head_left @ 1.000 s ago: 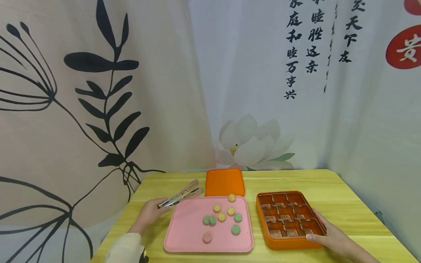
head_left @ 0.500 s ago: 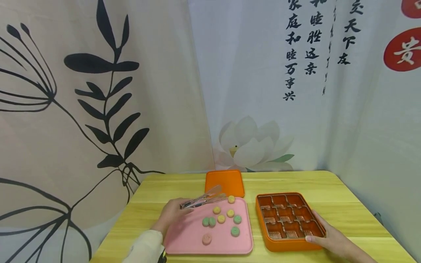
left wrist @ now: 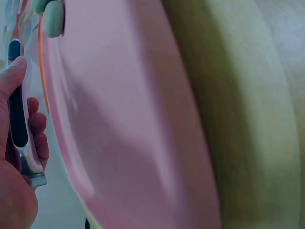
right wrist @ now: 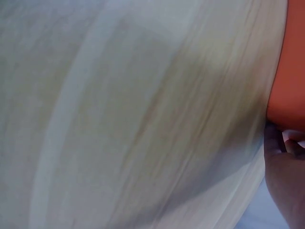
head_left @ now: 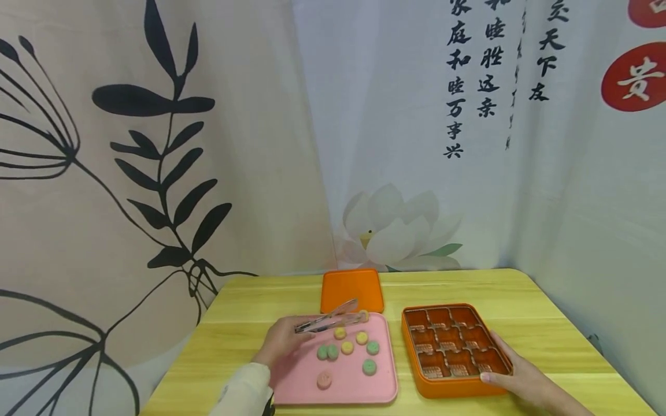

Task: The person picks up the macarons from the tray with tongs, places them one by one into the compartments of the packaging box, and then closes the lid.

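Observation:
In the head view my left hand holds a pair of food tongs with clear tips over the back of the pink tray. The left wrist view shows the thumb and curled fingers around the tongs' dark grip. Several small round cakes lie on the tray: yellow ones, green ones and a pink one. Nothing visible is between the tong tips, which hide part of the rearmost yellow cake. My right hand grips the near right corner of an orange box with a clear compartmented insert.
A flat orange lid-like piece lies behind the pink tray. All of this stands on a yellow wood-grain table. A printed curtain hangs behind and beside the table.
My left hand has moved right with the tongs, from the tray's left edge to over its back part. The right hand stays on the orange box.

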{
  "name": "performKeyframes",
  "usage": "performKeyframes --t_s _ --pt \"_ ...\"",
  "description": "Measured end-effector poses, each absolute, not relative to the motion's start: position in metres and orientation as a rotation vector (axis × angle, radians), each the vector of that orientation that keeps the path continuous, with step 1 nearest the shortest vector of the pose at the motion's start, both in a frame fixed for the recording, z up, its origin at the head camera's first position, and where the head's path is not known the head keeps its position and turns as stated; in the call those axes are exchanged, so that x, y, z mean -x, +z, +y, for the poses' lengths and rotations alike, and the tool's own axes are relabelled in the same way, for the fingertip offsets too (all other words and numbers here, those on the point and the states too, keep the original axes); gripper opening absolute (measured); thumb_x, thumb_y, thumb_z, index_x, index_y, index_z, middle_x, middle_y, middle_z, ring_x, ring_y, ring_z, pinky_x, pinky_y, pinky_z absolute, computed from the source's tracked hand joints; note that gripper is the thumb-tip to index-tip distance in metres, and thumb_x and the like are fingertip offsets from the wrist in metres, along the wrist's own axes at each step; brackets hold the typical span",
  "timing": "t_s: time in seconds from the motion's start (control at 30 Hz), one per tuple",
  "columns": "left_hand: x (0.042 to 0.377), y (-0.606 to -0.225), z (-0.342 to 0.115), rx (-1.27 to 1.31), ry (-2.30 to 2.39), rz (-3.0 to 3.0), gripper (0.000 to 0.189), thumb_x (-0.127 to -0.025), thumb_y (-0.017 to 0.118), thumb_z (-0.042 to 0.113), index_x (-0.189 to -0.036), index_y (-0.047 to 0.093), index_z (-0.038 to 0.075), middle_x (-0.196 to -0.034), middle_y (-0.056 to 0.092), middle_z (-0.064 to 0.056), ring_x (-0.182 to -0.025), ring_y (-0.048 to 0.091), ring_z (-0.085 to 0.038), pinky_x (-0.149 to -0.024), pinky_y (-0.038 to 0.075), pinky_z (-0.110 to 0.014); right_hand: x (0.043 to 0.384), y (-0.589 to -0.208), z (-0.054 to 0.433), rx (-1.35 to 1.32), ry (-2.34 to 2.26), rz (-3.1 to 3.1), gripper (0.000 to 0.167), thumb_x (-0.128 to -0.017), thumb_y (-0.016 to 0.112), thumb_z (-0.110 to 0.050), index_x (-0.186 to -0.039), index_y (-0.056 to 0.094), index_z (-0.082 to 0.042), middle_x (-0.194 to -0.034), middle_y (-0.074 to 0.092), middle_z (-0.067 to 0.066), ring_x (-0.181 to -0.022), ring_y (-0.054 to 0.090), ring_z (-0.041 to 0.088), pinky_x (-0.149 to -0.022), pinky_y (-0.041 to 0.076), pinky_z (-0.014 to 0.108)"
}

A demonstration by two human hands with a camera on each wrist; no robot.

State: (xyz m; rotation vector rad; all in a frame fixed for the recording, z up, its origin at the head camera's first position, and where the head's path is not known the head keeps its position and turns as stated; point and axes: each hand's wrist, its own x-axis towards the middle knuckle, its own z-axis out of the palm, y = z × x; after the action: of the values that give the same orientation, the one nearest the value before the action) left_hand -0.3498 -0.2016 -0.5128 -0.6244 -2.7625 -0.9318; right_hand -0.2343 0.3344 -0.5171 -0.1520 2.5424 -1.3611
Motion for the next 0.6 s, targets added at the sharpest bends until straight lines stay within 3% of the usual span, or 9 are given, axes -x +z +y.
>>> performKeyframes --t_s 0.23,0.6 --pt "0.356 -0.519 -0.199 0.591 -0.881 -2.794 0.038 -0.085 0.078 0.029 -0.123 0.072 0.027 -0.117 0.071 -0.003 -0.098 0.066 -0.022 -0.086 0.051 -0.048 0.234 -0.516 0.333 0.137 -1.32 2.573 0.098 -0.097 0.064 -0.034 -0.156 -0.006 0.001 -0.151 0.01 0.043 -0.128 0.034 0.062 -0.091 0.039 0.069" --pt "0.361 -0.524 -0.192 0.567 -0.835 -2.825 0.039 -0.082 0.081 0.03 -0.121 0.073 0.027 -0.116 0.071 -0.004 -0.105 0.065 -0.027 -0.09 0.049 -0.051 0.234 -0.519 0.335 0.119 -1.315 2.583 0.098 -0.096 0.065 -0.036 -0.156 -0.004 0.0 -0.151 0.013 0.042 -0.127 0.036 0.061 -0.09 0.04 0.068"
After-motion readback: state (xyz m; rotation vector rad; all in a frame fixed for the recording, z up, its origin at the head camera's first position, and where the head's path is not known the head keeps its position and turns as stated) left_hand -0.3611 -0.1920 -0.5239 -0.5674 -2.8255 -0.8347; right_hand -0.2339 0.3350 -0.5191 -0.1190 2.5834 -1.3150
